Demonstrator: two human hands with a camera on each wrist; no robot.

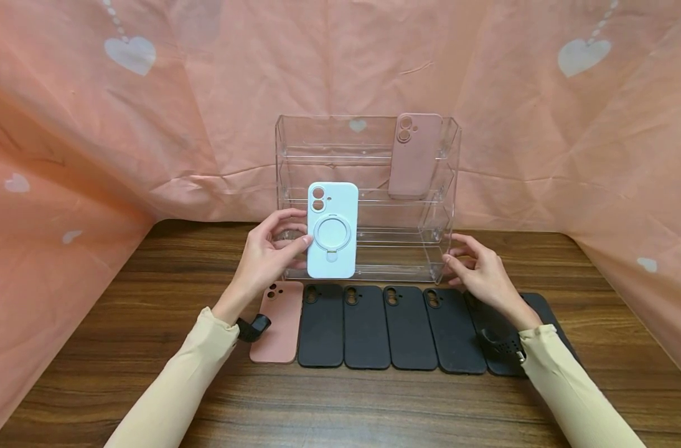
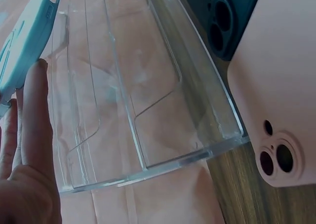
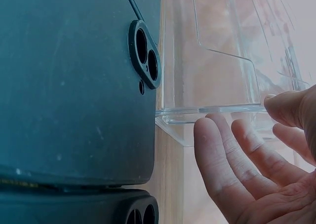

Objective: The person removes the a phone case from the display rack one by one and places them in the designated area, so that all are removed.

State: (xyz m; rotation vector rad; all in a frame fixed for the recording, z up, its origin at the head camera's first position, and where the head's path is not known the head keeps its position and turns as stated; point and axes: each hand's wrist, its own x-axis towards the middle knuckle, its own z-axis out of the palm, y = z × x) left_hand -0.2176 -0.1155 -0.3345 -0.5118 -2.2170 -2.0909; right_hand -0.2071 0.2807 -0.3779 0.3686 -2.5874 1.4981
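Note:
My left hand [image 1: 273, 246] pinches a white phone case [image 1: 348, 249] by its left edge, thumb in front and fingers behind. The case is upright, with two camera holes and a ring on its back, in front of a clear acrylic display rack [image 1: 368, 274]. In the left wrist view the case [image 2: 29, 41] shows edge-on above the fingers. My right hand [image 1: 480, 274] is at the rack's lower right side, fingers loosely bent. The right wrist view shows its thumb by the side panel's edge; whether it touches is unclear. A pink case [image 1: 416, 158] leans on an upper tier, at the right.
Along the rack's front lies a row on the wooden table [image 1: 374, 410]: a pink case [image 1: 281, 330] at the left, then several black cases [image 1: 365, 330]. The right forearm covers part of the rightmost ones. Pink cloth [image 1: 223, 112] with hearts hangs behind and at both sides.

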